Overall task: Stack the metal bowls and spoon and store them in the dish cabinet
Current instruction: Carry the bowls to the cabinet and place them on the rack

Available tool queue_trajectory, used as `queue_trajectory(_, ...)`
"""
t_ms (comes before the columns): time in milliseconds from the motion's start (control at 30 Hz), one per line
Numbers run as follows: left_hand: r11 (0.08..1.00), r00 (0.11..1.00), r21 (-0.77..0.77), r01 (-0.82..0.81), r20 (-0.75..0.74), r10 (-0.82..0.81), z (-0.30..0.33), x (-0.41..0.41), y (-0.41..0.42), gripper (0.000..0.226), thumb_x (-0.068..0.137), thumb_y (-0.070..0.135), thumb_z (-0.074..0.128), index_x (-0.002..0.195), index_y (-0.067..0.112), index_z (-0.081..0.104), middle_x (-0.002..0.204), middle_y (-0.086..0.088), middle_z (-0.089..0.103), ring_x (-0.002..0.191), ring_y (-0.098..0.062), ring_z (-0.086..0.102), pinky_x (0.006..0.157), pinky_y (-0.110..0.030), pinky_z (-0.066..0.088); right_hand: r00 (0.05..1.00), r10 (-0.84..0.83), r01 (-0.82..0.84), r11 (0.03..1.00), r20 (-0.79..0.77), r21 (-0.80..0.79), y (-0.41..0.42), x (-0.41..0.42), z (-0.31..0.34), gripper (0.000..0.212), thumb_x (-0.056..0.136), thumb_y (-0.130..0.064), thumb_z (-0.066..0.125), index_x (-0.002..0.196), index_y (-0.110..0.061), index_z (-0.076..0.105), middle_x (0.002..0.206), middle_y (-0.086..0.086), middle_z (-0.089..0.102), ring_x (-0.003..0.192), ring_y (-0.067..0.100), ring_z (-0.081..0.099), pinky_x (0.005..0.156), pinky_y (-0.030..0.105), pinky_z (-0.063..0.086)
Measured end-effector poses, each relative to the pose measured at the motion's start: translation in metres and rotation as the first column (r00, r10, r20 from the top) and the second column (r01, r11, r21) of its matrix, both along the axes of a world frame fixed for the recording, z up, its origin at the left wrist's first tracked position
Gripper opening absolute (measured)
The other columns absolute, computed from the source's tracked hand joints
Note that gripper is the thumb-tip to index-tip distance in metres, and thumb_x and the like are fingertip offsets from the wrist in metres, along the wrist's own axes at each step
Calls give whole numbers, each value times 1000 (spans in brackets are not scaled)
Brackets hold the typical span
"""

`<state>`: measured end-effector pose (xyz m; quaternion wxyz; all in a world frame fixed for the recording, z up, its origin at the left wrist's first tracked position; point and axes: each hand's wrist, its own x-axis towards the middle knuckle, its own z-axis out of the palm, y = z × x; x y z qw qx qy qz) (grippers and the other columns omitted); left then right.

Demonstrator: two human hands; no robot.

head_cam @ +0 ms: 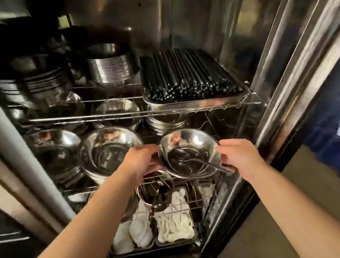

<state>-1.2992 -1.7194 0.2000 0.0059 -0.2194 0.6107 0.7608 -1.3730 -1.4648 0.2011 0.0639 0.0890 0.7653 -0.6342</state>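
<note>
Left hand (142,161) clamped on the left rim of the stacked metal bowls (190,151), right hand (240,154) gripping the right rim, thumb over the edge. Spoon (202,161) lying loose inside the top bowl, handle jutting past the near right rim beside the right fingers. Stack held level in front of the middle wire shelf (81,189) of the open dish cabinet (275,100), not yet set down. Just left, touching or nearly so, another bowl stack (110,151) already stored. Above, a steel tray of black chopsticks (189,75) on the upper rack; below, white cloths (172,221) in wire baskets.

Risks, as judged: any tilt on the way in likely to send the spoon sliding out onto the cloths; the protruding handle apt to catch the upper rack's front wire or the neighbouring stack; slick rims prone to slipping.

Number of bowls in the held stack hard to tell. Free shelf space behind it hidden. Cabinet depths dark and blurred.
</note>
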Motion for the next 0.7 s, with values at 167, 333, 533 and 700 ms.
queue_trajectory(167, 995, 998, -88, 48, 32, -46, -15, -27, 8, 28, 97, 19, 62, 116, 0, 67, 106, -20, 75, 96, -31, 74, 81, -33, 61, 999, 31, -21, 974, -42, 224, -10, -26, -12, 41, 86, -17, 77, 125, -10, 68, 70, -4, 68, 60, 12, 68, 62, 32, 58)
queue_trajectory(333, 998, 996, -61, -32, 84, 37, -24, -44, 24, 24, 96, 22, 65, 110, 3, 67, 104, -15, 74, 88, -22, 73, 78, -31, 62, 999, 43, -36, 944, -13, 327, -16, -52, -21, 16, 87, -15, 76, 93, -8, 63, 78, 3, 66, 54, 10, 55, 48, 26, 55)
queue_trajectory(533, 997, 995, -79, 25, 96, -18, -41, -60, 29, 26, 95, 26, 65, 111, 7, 69, 101, -9, 78, 91, -18, 75, 80, -28, 59, 998, 51, -35, 904, -26, 426, -16, -77, -38, 24, 86, -20, 76, 99, -4, 63, 95, -5, 63, 62, 7, 56, 81, 45, 58)
queue_trajectory(700, 995, 995, -102, -3, 99, 14, -51, -71, 30, 12, 93, 11, 64, 90, 22, 66, 92, -3, 76, 89, -20, 73, 70, -24, 54, 998, 67, -64, 892, 9, 448, -19, -91, -47, 39, 86, -24, 75, 118, -4, 65, 111, 11, 70, 62, 11, 51, 69, 34, 53)
